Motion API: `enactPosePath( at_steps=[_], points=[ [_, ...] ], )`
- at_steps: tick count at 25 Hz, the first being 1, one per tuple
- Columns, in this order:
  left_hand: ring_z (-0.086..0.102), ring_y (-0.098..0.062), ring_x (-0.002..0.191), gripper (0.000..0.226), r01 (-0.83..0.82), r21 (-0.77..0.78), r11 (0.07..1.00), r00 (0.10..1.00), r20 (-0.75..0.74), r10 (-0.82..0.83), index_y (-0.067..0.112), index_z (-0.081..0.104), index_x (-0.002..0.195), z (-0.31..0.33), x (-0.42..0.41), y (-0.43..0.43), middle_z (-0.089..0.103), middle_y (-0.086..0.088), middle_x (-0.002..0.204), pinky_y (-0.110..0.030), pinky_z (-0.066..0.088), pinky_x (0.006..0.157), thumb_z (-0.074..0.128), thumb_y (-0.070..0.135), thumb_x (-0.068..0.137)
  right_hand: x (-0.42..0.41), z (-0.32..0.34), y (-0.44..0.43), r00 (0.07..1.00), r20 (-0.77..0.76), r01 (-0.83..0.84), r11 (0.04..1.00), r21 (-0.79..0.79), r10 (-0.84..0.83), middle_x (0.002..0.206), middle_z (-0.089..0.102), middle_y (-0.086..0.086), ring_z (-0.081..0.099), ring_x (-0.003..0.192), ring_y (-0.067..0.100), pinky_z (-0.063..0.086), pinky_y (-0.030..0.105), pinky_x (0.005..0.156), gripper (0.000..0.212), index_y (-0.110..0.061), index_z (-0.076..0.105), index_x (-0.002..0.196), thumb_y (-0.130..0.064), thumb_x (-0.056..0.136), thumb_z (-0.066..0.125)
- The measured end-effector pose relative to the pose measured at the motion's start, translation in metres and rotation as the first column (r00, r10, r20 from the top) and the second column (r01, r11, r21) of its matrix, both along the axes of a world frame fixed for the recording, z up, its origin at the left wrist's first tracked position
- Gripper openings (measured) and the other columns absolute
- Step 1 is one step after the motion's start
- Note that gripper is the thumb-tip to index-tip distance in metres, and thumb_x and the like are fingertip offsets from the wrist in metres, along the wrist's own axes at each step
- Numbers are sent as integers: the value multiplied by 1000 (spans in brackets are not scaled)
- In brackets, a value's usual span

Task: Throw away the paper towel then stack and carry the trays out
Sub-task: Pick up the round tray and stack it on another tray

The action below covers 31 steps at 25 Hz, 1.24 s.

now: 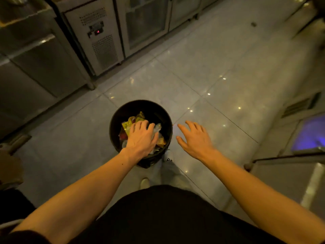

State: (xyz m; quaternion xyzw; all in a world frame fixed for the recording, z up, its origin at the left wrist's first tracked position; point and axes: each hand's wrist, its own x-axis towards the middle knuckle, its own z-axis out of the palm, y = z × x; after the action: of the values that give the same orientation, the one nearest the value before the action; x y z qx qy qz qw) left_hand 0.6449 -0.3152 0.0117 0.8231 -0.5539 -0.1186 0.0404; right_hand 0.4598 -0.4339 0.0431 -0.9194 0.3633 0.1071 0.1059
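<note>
A round black trash bin (140, 106) stands on the tiled floor right in front of me. It holds yellow wrappers and a crumpled pale piece (157, 128) that looks like paper or plastic. My left hand (141, 138) hovers palm down over the bin's mouth, fingers spread, holding nothing. My right hand (194, 138) hangs just right of the bin above the floor, fingers apart and empty. No trays are in sight.
Stainless refrigerated cabinets (98, 37) line the left and far side. A metal counter on legs (288, 159) stands at the right, with a blue-lit unit (311, 132) behind it. My feet (145, 182) are just behind the bin. Tiled floor stretches ahead.
</note>
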Motion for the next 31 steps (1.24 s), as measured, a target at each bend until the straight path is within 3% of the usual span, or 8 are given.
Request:
enactPosePath(
  at_steps=[6, 12, 17, 24, 28, 31],
  points=[
    [53, -35, 119, 56, 336, -55, 940, 942, -8, -337, 14, 59, 126, 21, -82, -41, 59, -15, 129, -49, 36, 103, 32, 50, 93, -105, 38, 27, 928, 5, 370, 922, -116, -372, 143, 48, 19, 46, 129, 40, 36, 47, 105, 59, -17, 45, 143, -48, 92, 48],
    [49, -34, 125, 58, 590, -154, 793, 800, -26, -600, 15, 54, 132, 52, -198, -83, 55, -14, 136, -47, 34, 107, 28, 50, 94, -220, 63, 43, 738, 77, 673, 723, -153, -671, 150, 39, 14, 37, 137, 35, 31, 47, 109, 62, -21, 36, 147, -51, 93, 44],
    [50, -34, 123, 58, 715, -229, 660, 675, -18, -737, 14, 55, 129, 69, -321, -106, 56, -13, 133, -47, 35, 105, 28, 50, 93, -333, 77, 71, 548, 183, 834, 517, -194, -816, 153, 35, 15, 37, 137, 36, 30, 46, 110, 62, -21, 32, 150, -50, 95, 41],
    [50, -32, 120, 51, 891, -236, 388, 400, 5, -916, 16, 53, 129, 79, -524, -92, 56, -10, 129, -45, 35, 103, 33, 47, 94, -513, 70, 153, 237, 293, 965, 190, -179, -926, 145, 44, 17, 45, 132, 34, 40, 47, 105, 59, -19, 36, 144, -49, 94, 45],
    [44, -29, 130, 50, 960, -184, 209, 210, -17, -978, 19, 45, 138, 68, -609, -65, 50, -9, 140, -47, 33, 110, 33, 47, 99, -584, 49, 222, -26, 224, 987, -60, -147, -974, 152, 35, 19, 37, 138, 37, 33, 50, 110, 63, -19, 28, 149, -50, 96, 42],
    [43, -30, 132, 51, 989, -121, 90, 88, -21, -996, 18, 45, 138, 57, -651, -53, 49, -10, 140, -48, 32, 111, 33, 48, 98, -605, 30, 267, -184, 195, 972, -208, -110, -963, 149, 39, 22, 41, 135, 40, 37, 51, 106, 63, -16, 32, 148, -47, 95, 45]
  ],
)
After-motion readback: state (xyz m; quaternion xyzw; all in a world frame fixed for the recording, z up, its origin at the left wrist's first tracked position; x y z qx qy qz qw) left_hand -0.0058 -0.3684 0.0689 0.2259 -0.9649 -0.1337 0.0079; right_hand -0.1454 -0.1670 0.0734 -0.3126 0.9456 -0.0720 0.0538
